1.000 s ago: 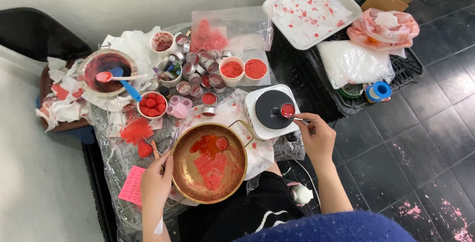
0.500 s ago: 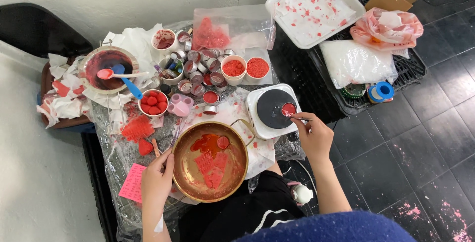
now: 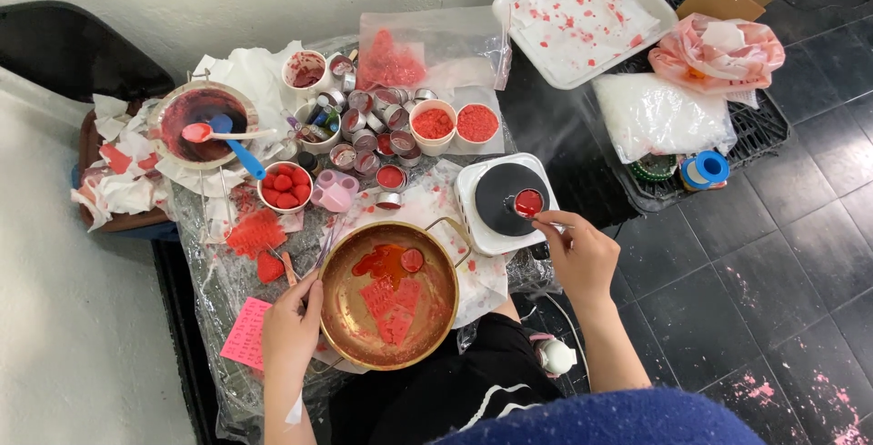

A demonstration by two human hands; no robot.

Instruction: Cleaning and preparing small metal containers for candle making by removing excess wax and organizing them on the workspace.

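Our left hand (image 3: 289, 329) grips the pan (image 3: 389, 292) of half-melted red wax; our right hand (image 3: 582, 254) pinches a filled tin (image 3: 528, 202) on the hotplate (image 3: 506, 201); other tins (image 3: 364, 131) await.

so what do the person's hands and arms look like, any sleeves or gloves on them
Both hands are bare: no gloves, rings or watch show on the left hand or the right hand. Both forearms are uncovered, with no sleeves in view. A small white scrap sits beside the left forearm; what it is cannot be told.

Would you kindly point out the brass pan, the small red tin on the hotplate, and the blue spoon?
brass pan (image 3: 350, 340), head view, bare inner wall.
small red tin (image 3: 528, 202), head view, red centre.
blue spoon (image 3: 244, 157), head view, handle.
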